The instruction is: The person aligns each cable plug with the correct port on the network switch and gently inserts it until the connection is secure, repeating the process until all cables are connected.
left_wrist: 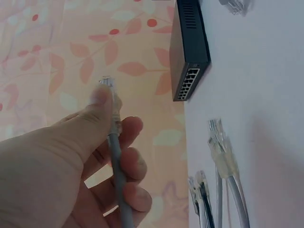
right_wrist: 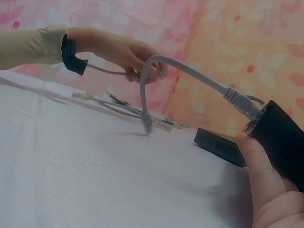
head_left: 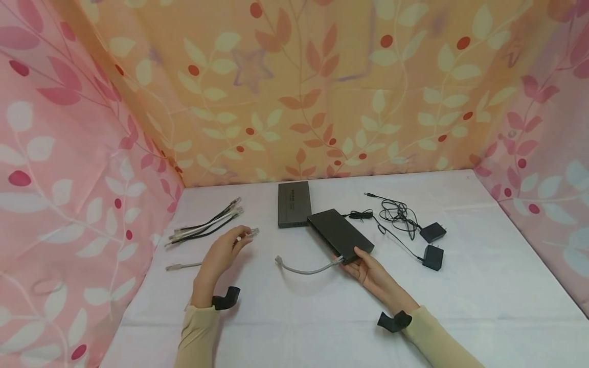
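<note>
My left hand (head_left: 221, 253) pinches a grey network cable (left_wrist: 117, 161) close to its clear plug (left_wrist: 110, 92), and the fingers curl round the cord below it. My right hand (head_left: 375, 278) grips the near end of a black network switch (head_left: 340, 235), tilted and lifted off the table. From that end a short grey cable (head_left: 306, 272) sticks out, with one plug (right_wrist: 247, 107) in the switch and the other hanging free. The thumb or finger (right_wrist: 261, 166) lies beside this plug in the right wrist view. The port behind the plug is hidden.
A second black switch (head_left: 294, 204) lies farther back on the white table. Several grey and black network cables (head_left: 202, 225) lie at left; another cable end (head_left: 181, 266) shows beside my left wrist. Two black power adapters (head_left: 433, 232) with tangled cords (head_left: 398, 212) lie at right. Patterned curtains surround the table.
</note>
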Action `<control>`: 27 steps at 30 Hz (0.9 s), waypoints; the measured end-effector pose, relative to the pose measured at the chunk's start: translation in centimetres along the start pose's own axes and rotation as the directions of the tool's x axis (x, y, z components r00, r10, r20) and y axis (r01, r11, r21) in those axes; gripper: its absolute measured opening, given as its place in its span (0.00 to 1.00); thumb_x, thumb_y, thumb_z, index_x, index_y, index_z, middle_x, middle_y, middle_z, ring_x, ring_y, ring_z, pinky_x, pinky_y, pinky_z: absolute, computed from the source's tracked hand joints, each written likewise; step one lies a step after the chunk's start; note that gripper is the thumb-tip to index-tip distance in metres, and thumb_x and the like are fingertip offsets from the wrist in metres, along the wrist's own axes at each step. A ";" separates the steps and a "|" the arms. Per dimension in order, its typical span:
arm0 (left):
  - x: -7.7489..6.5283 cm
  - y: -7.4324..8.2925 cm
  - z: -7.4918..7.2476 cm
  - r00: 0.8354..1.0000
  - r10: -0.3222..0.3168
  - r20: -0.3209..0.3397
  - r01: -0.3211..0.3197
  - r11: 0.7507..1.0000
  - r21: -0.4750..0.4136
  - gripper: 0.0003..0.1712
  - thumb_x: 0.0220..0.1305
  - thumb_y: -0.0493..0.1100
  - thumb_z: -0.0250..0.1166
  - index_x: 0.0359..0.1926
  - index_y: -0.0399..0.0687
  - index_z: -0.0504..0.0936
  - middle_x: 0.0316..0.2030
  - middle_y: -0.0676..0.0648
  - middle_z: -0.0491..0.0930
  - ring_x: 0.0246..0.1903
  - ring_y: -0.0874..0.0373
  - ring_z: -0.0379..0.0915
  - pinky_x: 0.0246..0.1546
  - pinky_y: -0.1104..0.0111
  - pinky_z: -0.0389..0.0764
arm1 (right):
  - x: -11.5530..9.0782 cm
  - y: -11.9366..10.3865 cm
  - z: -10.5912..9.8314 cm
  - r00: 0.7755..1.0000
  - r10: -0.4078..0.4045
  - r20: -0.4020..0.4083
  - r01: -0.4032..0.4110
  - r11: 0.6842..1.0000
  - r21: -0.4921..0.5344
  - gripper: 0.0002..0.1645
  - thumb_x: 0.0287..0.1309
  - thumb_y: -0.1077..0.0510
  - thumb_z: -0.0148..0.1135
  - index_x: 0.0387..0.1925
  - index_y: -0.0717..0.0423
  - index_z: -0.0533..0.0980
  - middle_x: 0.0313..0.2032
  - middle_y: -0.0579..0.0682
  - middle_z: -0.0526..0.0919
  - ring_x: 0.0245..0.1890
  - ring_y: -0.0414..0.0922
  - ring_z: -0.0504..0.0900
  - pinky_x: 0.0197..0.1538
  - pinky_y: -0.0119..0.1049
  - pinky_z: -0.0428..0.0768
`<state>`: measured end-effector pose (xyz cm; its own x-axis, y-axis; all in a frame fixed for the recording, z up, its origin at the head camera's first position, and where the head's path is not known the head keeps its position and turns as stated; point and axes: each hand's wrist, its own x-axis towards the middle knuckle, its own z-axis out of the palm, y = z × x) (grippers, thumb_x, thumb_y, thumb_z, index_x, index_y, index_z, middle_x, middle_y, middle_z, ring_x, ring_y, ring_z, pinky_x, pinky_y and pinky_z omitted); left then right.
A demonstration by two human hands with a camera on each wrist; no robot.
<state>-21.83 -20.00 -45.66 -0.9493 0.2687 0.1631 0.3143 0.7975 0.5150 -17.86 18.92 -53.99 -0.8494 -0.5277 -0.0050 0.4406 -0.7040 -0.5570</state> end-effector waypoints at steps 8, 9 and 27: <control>0.9 1.4 0.6 1.000 0.024 0.011 -0.022 0.986 -0.163 0.13 0.66 0.45 0.57 0.48 0.44 0.75 0.36 0.45 0.79 0.28 0.58 0.70 0.27 0.70 0.71 | 0.1 -0.1 -0.1 1.000 -0.004 0.023 0.004 1.000 -0.002 0.21 0.74 0.58 0.30 0.64 0.57 0.48 0.56 0.59 0.74 0.56 0.54 0.74 0.59 0.39 0.67; 1.0 1.6 0.8 1.000 0.023 0.020 -0.019 0.984 -0.179 0.13 0.66 0.45 0.56 0.48 0.44 0.75 0.35 0.44 0.79 0.27 0.58 0.70 0.26 0.71 0.71 | 0.1 -0.1 0.0 1.000 -0.003 0.026 0.003 1.000 0.002 0.21 0.74 0.58 0.30 0.64 0.57 0.48 0.57 0.59 0.74 0.56 0.54 0.74 0.60 0.39 0.67; 2.1 5.4 4.6 0.988 0.087 0.126 -0.050 0.961 -0.274 0.13 0.70 0.46 0.51 0.42 0.41 0.76 0.23 0.49 0.74 0.19 0.61 0.62 0.21 0.72 0.66 | 0.0 0.2 0.0 1.000 0.007 -0.013 -0.008 0.998 -0.060 0.23 0.74 0.56 0.31 0.65 0.53 0.41 0.56 0.54 0.73 0.57 0.54 0.73 0.57 0.41 0.72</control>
<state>-22.11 -12.63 -46.35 -0.9098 0.4028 0.1002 0.3467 0.6049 0.7169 -17.79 18.80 -54.11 -0.8501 -0.5263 -0.0194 0.4288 -0.6701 -0.6059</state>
